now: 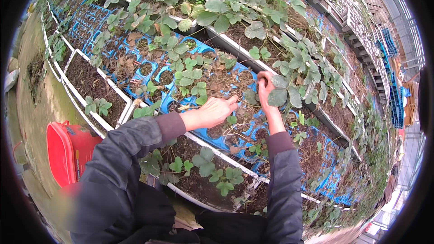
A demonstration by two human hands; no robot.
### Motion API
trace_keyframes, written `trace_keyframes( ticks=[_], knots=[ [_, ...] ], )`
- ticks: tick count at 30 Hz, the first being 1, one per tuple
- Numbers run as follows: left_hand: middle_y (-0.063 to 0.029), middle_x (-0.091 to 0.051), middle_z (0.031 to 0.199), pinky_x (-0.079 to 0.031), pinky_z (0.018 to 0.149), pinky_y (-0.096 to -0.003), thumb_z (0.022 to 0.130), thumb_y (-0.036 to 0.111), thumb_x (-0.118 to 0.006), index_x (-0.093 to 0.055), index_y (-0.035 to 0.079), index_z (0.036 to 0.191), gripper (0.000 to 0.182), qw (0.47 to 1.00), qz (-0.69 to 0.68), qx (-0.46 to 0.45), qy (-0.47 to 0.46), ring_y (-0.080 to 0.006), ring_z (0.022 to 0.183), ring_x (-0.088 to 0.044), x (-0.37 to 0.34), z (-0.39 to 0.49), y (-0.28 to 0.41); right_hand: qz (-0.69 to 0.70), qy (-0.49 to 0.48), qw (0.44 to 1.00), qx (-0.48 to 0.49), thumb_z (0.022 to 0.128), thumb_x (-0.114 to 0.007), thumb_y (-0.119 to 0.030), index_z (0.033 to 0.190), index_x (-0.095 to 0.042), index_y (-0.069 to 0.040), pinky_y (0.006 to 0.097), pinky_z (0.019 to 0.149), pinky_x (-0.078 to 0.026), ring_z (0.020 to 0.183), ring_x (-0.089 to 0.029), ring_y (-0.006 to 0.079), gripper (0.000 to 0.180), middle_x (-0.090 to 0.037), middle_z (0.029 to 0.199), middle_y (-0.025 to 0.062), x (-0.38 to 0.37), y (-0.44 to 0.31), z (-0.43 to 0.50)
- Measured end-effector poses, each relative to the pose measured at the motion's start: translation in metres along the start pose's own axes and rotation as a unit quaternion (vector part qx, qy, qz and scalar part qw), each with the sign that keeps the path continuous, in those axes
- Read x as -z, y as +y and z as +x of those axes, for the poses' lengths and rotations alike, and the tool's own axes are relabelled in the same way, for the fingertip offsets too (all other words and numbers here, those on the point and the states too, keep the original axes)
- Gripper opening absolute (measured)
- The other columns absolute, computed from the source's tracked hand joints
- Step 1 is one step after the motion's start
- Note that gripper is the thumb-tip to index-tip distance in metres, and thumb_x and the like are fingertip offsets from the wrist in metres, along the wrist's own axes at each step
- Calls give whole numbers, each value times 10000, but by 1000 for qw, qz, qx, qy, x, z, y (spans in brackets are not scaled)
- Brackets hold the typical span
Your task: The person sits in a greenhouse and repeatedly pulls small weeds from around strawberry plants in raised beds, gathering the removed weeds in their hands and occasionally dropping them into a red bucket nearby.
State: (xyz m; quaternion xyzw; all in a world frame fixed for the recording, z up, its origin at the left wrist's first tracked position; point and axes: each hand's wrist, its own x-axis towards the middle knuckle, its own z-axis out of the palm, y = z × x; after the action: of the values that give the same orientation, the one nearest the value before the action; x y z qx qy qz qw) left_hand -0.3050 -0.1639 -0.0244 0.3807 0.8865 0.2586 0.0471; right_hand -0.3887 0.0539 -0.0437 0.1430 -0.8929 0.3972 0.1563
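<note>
Over a blue plastic cell tray (pixel 164 103) filled with soil, dry leaves and plant debris, my left hand (pixel 214 111) reaches in from the left. Its thumb and index finger come together near thin stems; whether anything is pinched there cannot be made out. My right hand (pixel 266 89) is raised at the tray's far edge with its fingers curled. A large strawberry leaf (pixel 278 97) partly covers that hand's side, and the inside of its curl is hidden. Small strawberry plants (pixel 190 77) grow in the tray cells just beyond my left hand. Pale dry stems (pixel 234 129) lie below it.
White-rimmed planter troughs (pixel 113 88) with dark soil line the near side. More strawberry plants (pixel 217 13) fill long troughs beyond. A red plastic bucket (pixel 83 150) is at left, by the concrete path (pixel 37 98). White and blue trays (pixel 390 81) are stacked at far right.
</note>
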Motion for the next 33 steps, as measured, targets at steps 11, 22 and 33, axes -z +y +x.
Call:
trace_keyframes(
  ticks=[11,22,33],
  knots=[
    [-174,-536,1304,-530,579,-420,764,51,-561,-564,14,1083,322,997,-4,-44,-62,-314,773,-647,-1,-15,9,-129,-193,969,86,688,-588,33,934,-639,-27,400,830,-447,930,-555,300,258,-604,924,115,65,-48,-109],
    [-131,-568,754,-466,531,-475,755,56,-545,-520,28,820,75,983,-67,-140,-95,-344,673,-612,9,-23,27,-71,-185,978,-65,842,-562,-8,990,-651,-4,437,846,-492,941,-625,360,173,-634,952,178,50,-46,-80],
    [-160,-551,1242,-542,701,-429,810,3,-523,-546,33,1073,267,994,-72,-29,81,-333,877,-642,10,-1,3,328,-40,924,-195,864,-617,-11,953,-541,-12,273,718,-519,809,-615,126,117,-639,907,48,31,-39,-58]
  ],
)
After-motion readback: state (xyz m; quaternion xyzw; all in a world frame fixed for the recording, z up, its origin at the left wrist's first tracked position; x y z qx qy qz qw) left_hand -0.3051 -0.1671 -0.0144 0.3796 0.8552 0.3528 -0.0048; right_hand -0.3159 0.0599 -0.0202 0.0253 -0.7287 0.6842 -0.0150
